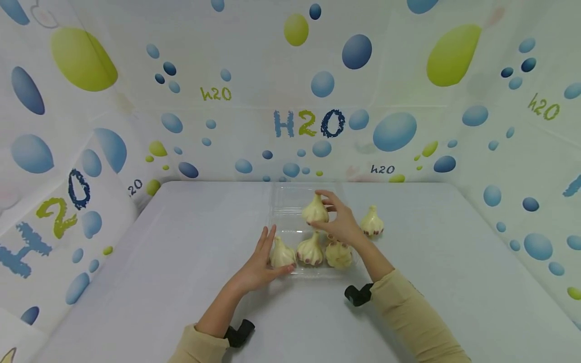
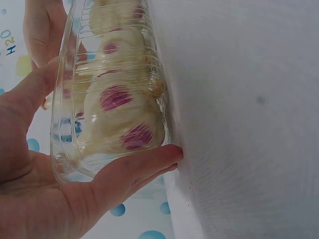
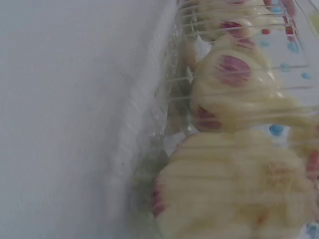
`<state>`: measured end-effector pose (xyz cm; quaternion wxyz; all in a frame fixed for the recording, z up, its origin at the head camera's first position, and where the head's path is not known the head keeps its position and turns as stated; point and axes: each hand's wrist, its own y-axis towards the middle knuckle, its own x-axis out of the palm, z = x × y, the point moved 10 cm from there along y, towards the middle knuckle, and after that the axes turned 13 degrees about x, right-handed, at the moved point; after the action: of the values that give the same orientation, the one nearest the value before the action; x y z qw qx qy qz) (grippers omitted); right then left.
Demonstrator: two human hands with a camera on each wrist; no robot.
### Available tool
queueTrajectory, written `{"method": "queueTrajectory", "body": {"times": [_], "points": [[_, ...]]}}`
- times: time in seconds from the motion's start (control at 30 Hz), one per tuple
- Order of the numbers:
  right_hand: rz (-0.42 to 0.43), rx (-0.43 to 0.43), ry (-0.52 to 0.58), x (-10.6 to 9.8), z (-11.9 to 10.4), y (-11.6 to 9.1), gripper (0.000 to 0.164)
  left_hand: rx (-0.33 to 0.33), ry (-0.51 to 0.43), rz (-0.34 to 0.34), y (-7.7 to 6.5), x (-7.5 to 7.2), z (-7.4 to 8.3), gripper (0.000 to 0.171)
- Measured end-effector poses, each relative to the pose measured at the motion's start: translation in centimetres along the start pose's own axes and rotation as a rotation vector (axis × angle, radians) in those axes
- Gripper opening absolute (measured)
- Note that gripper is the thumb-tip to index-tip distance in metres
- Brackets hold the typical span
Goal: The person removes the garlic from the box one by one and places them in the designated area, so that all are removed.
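My right hand [image 1: 342, 222] pinches a garlic bulb [image 1: 315, 209] between thumb and fingers, stem upward, over the far part of a clear plastic container [image 1: 313, 274]. The near half of the container holds several bulbs: one on the left [image 1: 282, 253], one in the middle [image 1: 310, 250] and one on the right [image 1: 338, 256], with another partly hidden behind it. My left hand [image 1: 256, 267] rests against the container's near left corner, fingers straight and spread. In the left wrist view, its digits [image 2: 142, 164] lie along the ribbed wall. The right wrist view shows bulbs [image 3: 234, 184] through the plastic.
One more garlic bulb [image 1: 372, 222] stands on the white table [image 1: 204, 227], right of the container. The container's transparent lid [image 1: 290, 194] lies folded back toward the far edge. A white sheet with blue and green drops [image 1: 395, 132] hangs behind and at both sides.
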<state>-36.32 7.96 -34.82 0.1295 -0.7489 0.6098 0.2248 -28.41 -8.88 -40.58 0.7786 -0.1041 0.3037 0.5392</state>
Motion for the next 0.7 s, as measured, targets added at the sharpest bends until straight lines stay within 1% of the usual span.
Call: {"method": "queueTrajectory", "body": {"times": [0.27, 0.6, 0.7], "points": [[0.013, -0.016, 0.012, -1.6, -0.2, -0.8, 0.069, 0.009, 0.009, 0.002, 0.0, 0.0, 0.0, 0.099], [0.03, -0.009, 0.038, -3.3, 0.6, -1.4, 0.07, 0.01, -0.003, 0.001, 0.0, 0.0, 0.0, 0.099], [0.031, -0.01, 0.055, -3.7, 0.1, -2.1, 0.07, 0.009, -0.003, -0.001, -0.1, 0.0, 0.0, 0.099]]}}
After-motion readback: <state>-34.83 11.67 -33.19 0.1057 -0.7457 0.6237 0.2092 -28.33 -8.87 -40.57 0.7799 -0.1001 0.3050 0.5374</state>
